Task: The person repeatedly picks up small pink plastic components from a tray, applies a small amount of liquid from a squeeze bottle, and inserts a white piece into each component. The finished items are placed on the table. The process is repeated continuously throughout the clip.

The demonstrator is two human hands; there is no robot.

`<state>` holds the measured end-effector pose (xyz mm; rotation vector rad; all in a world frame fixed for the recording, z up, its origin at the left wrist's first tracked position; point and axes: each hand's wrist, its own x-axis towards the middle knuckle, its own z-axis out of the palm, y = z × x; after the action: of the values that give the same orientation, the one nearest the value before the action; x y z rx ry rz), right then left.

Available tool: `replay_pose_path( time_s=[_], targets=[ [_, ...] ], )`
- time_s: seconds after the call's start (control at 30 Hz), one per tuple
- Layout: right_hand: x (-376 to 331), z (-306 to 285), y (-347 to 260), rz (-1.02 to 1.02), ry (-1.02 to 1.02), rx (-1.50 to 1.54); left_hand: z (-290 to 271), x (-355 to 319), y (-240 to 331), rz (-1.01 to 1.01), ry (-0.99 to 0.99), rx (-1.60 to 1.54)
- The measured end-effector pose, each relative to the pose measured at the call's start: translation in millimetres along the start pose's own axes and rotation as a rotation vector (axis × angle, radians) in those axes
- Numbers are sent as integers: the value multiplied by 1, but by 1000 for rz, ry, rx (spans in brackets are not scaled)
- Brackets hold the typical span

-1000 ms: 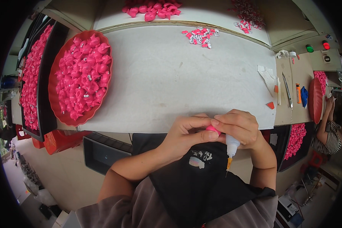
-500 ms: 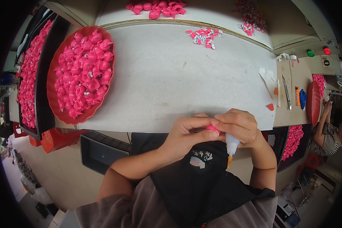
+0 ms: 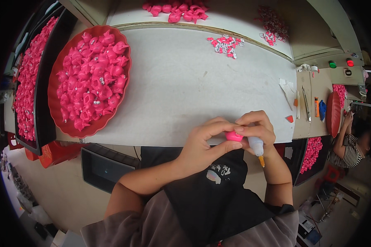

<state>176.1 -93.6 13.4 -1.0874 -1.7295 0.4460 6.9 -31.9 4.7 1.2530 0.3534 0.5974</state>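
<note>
Pink piece in hands near edge, broad worktop beyond.

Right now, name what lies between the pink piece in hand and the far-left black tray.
Head view, leftward from the pink piece: left hand, then white work sheet, then red scalloped dish heaped with pink parts.

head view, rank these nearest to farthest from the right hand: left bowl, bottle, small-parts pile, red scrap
1. Bottle: held in the right hand.
2. Red scrap: ahead and to the right, near the table's right edge.
3. Small-parts pile: near the table's far edge.
4. Left bowl: across on the table's left side.
</note>
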Motion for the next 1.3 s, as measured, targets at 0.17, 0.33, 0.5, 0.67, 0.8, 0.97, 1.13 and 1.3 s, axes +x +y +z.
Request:
replay_pose_path(
  time_s=[0.17, 0.33, 0.5, 0.67, 0.8, 0.97, 1.13, 1.3],
  targets=[
    [-1, 9, -4, 73, 65, -70, 0, 1, 2, -60, 75, -232],
    [2, 19, -15, 203, 159, -97, -6, 2, -4, -167, 91, -548],
    [-1, 29, -13, 38, 258, -355, -5, 5, -2, -227, 75, -508],
    [-1, 34, -16, 24, 276, -426, -3, 0, 0, -219, 63, -572],
    [-3, 32, -22, 180, 279, -326, -24, -6, 9, 3, 200, -245],
    [-16, 6, -7, 275, 337, -302, -126, -6, 85, 470, 675, 968],
    [-28, -9, 4, 350, 354, -278, -152, 18, 127, 356, 539, 1538],
    [-34, -26, 8, 424, 425, -253, -113, 150, 103, 445, 107, 1619]
  ],
)
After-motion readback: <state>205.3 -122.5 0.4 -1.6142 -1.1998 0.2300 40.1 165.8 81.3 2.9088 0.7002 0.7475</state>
